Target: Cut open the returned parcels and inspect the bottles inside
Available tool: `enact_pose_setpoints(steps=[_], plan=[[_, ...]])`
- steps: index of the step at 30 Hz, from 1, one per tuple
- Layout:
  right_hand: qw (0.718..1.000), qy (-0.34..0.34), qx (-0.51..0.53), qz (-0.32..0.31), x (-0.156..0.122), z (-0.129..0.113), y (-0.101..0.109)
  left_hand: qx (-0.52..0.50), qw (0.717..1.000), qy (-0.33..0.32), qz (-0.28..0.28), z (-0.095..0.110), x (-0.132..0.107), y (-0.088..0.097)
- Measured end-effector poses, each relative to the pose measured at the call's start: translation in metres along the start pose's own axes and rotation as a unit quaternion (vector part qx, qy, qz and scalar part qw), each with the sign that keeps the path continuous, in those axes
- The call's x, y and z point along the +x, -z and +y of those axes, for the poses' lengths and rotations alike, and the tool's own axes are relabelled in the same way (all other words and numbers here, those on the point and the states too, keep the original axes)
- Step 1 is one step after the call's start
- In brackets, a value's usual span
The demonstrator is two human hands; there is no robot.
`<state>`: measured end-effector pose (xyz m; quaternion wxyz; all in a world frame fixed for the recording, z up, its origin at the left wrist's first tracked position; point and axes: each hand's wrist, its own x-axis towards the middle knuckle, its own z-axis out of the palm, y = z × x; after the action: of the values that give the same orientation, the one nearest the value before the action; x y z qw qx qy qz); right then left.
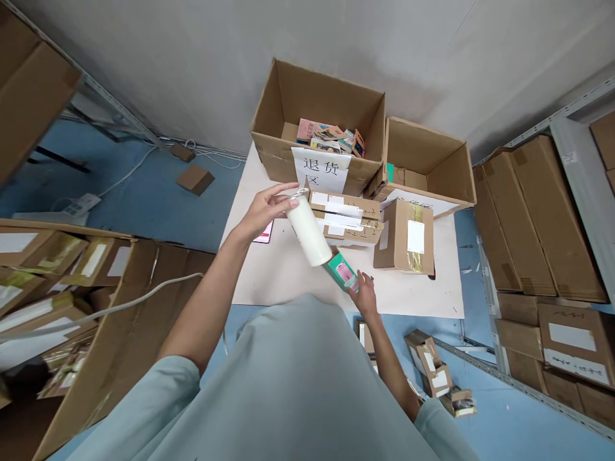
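My left hand (268, 206) is raised over the white table (288, 269), its fingertips closed on the top end of a white cylinder (308, 229) that tilts down to the right. The cylinder's lower end meets a small green and pink box (342, 271), which my right hand (365, 294) grips from below at the table's front edge. Just behind them lies a flat taped cardboard parcel (346, 218), and a small upright parcel (404, 237) with a white label stands to its right.
Two open cartons stand at the table's back: the left carton (288, 109) holds several small colourful boxes and carries a paper sign, the right carton (432, 160) is nearly bare. Shelves of cardboard boxes (538, 224) rise on the right, and more cartons (57, 282) fill the left. Small boxes (432, 371) lie on the blue floor.
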<state>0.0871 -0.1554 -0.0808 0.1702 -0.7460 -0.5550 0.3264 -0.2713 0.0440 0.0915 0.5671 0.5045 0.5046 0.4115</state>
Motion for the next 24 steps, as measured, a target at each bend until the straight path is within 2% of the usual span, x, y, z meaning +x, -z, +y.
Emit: enact_pose_setpoints(steps=[3, 7, 9, 11, 15, 18, 21, 24], plan=[[0.996, 0.040, 0.071, 0.041, -0.006, -0.038, 0.017, 0.005, 1.000, 0.006, 0.006, 0.000, -0.002, -0.013], [0.971, 0.096, 0.216, 0.020, -0.021, -0.100, 0.039, 0.002, 1.000, 0.025, 0.010, -0.005, -0.002, -0.037], [0.974, 0.110, 0.195, 0.011, -0.027, -0.124, 0.043, -0.001, 0.999, 0.036, 0.011, -0.010, -0.003, -0.050], [0.982, 0.114, 0.148, 0.025, -0.030, -0.139, 0.043, -0.007, 0.999, 0.040, 0.011, -0.014, -0.004, -0.062], [0.986, 0.105, 0.110, 0.064, -0.032, -0.142, 0.037, -0.017, 0.999, 0.030, -0.012, -0.019, -0.009, -0.074], [0.979, 0.070, 0.187, 0.038, -0.034, -0.136, 0.036, -0.007, 0.999, 0.026, -0.043, -0.020, -0.014, -0.073], [0.937, 0.030, 0.343, -0.057, -0.039, -0.131, 0.040, 0.004, 0.998, 0.007, -0.065, -0.018, -0.016, -0.068], [0.862, -0.014, 0.478, -0.167, -0.043, -0.126, 0.046, -0.008, 0.997, -0.013, -0.076, -0.017, -0.018, -0.064]])
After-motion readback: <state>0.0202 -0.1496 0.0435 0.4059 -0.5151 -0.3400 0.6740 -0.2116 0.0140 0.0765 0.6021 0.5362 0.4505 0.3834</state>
